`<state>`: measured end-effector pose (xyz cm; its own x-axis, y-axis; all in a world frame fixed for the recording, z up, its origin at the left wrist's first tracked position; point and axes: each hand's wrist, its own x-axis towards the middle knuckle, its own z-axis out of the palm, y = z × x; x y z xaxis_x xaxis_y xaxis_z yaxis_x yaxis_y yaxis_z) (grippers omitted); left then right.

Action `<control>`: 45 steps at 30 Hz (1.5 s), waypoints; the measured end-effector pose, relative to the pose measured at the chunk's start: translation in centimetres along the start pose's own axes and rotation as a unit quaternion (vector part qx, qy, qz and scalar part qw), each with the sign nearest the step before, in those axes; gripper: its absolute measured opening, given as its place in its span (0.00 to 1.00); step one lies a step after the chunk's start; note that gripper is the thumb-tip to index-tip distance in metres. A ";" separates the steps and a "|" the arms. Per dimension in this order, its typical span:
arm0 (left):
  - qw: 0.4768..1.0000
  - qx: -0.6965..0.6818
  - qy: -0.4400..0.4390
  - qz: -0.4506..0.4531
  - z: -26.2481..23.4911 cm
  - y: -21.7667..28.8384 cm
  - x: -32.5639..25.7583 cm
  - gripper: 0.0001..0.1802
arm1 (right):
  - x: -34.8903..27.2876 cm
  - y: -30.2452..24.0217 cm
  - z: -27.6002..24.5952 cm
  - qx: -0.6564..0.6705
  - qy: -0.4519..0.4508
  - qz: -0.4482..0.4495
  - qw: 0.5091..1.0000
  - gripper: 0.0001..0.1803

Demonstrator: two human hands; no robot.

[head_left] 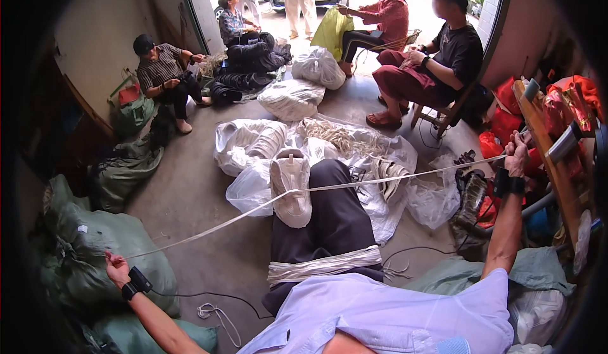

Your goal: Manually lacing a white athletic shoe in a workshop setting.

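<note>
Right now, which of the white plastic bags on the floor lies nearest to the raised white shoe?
The clear-white bag directly left of the shoe; the other bags lie farther, toward the doorway.

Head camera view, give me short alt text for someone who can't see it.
A seated person stretches a long flat white strap between both hands, left hand low and right hand raised, looping it around the sole of a white sneaker on their raised foot. White plastic bags of strap lie on the concrete floor; other people sit beyond.

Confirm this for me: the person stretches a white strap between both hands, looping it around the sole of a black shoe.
Not quite: the shoe is white, not black, as the head view shows. The rest holds: the white strap runs from the left hand around the sole to the right hand.
</note>
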<state>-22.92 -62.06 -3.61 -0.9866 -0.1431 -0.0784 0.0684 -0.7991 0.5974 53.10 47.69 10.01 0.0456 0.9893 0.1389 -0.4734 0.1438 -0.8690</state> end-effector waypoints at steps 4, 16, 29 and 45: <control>0.975 0.015 -0.223 -0.023 -1.1 4.9 -2.0 0.17 | -4.1 4.6 4.8 -0.098 0.035 -0.026 0.994 0.12; 0.986 0.165 0.020 0.002 1.6 1.4 -9.6 0.12 | -24.6 12.4 21.5 -0.277 -0.336 -0.067 0.898 0.07; 0.882 0.400 -0.190 -0.161 23.8 -28.5 -23.1 0.12 | -37.4 25.4 29.8 -0.337 -0.605 -0.225 0.685 0.08; 0.788 0.466 -0.370 -0.160 27.2 -39.3 -29.0 0.11 | -38.0 25.6 30.4 -0.373 -0.632 -0.110 0.670 0.10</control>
<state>-1.01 -10.65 -3.09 -0.7713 0.6334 -0.0633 -0.0002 0.0991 0.9951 12.52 12.93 -3.05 -0.9631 0.1971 0.1834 0.0161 0.7223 -0.6914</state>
